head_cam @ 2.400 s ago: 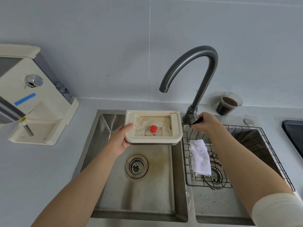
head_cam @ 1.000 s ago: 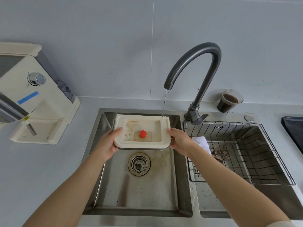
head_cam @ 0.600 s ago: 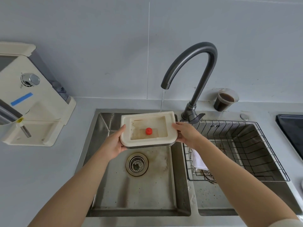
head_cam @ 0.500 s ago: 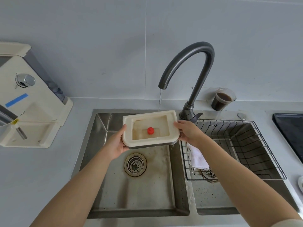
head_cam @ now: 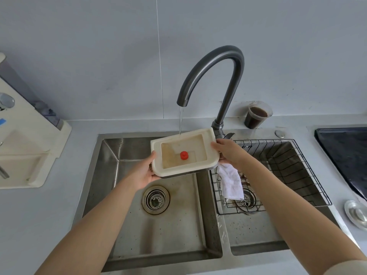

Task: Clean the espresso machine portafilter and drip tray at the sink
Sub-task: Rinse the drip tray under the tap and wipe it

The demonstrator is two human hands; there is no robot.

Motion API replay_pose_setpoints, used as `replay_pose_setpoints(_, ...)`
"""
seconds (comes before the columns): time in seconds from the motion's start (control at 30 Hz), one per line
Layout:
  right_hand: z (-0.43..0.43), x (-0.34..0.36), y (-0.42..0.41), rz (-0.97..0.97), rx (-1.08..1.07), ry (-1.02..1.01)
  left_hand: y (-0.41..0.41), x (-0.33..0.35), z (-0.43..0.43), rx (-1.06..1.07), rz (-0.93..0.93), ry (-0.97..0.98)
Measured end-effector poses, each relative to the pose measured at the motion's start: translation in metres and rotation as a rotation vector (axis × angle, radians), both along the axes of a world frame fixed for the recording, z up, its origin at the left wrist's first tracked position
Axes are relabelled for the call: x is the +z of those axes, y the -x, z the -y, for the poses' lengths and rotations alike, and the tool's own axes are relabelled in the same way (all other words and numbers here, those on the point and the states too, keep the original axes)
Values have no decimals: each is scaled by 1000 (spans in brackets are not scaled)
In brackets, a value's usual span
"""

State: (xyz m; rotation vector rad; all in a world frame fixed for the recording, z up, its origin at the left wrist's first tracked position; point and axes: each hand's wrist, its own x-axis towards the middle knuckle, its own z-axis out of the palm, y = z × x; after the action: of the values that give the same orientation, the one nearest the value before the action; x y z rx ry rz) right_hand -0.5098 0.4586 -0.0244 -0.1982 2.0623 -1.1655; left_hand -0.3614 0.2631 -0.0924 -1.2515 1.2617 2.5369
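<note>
While the faucet (head_cam: 225,56) runs a thin stream into it, I'd hold the drip tray (head_cam: 184,170) roughly level over the left sink basin (head_cam: 168,231), let it fill a bit, swirl, then tip the brown water toward the drain so nothing slops on the counter. The left hand (head_cam: 143,173) grips the near-left corner, and the right hand (head_cam: 226,151) grips the right edge. Containers, big to small: the left basin has just specks and its strainer. The wire basket (head_cam: 264,140) in the right basin holds a white cloth (head_cam: 231,183) and what looks like coffee grounds. The tray holds murky water and a red float (head_cam: 184,155). The plastic cup (head_cam: 256,118) by the wall has dark coffee. No portafilter in sight.
</note>
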Motion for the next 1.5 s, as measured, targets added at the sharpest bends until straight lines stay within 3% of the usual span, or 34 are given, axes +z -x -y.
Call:
replay_pose_setpoints(0.2, -7, 6, 4, -52, 6, 20, 7, 1, -5, -51, -21, 3)
replay_pose_setpoints(0.5, -21, 11, 4, -101, -18, 220, 13, 7, -5, -155, -105, 102)
replay_pose_setpoints(0.87, -32, 11, 10, -136, -18, 238, 16, 11, -15, -205, -103, 120)
replay_pose_setpoints(1.1, -30, 11, 13, -189, 31, 357, 22, 27, -4, -171, -202, 162)
replay_pose_setpoints(1.5, -7, 11, 19, -223, 66, 369, 28, 43, 18, -86, -272, 193)
